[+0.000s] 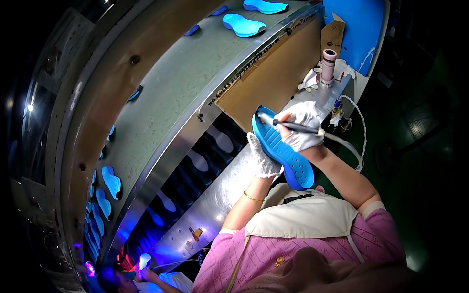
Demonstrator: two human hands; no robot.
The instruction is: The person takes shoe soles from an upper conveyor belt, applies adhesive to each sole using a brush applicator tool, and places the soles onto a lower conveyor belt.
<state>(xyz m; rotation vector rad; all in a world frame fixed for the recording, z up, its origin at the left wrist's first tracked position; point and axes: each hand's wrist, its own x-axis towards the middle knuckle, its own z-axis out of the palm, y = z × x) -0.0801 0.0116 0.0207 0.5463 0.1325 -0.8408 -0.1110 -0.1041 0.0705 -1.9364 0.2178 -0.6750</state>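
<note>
Left hand: the gloved left hand (pixel 262 156) is gripping the blue shoe sole (pixel 283 149) from beneath, along its left edge; the fingers are curling under it, so their tips are hiding behind the sole
Right hand: the gloved right hand (pixel 304 126) is closing around a slim dark pen-shaped tool (pixel 293 126); the fingers are pressing together on its shaft, and the tip is resting on the sole's upper end
Sole: it is being held up in front of the apron (pixel 303 217), tread side showing, tilting from upper left to lower right, just beside the metal ledge (pixel 215 200)
Cord: a white cord (pixel 352 146) is trailing from the tool's rear and looping down to the right
Conveyor: more blue soles (pixel 243 24) are lying on the grey belt (pixel 176 97) at the upper left, well apart from the hands
Bench: a cardboard sheet (pixel 273 73) is lying beyond the hands; a pale cylinder (pixel 328 66) is standing upright near a white cloth (pixel 343 68)
Co-worker: another person's hand (pixel 145 273) is showing at the lower left under violet light
</note>
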